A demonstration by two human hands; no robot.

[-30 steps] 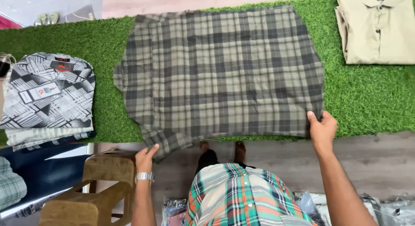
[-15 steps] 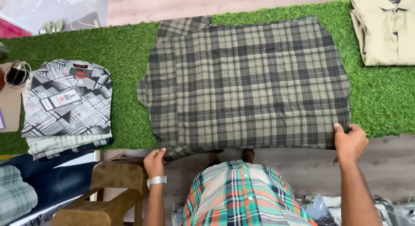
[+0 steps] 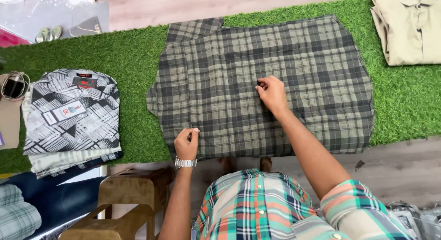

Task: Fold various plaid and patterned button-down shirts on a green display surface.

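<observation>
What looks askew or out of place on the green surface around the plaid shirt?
Little stands out. The olive plaid shirt lies slightly rotated on the green turf mat, its near hem hanging over the mat's edge. One sleeve corner sticks out at the far left. The left hand pinches the hem; the right hand presses mid-shirt.

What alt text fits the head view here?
A person's left hand pinches the near edge of a grey-green plaid cotton shirt spread flat on green artificial turf, while the right hand presses its middle.
</observation>
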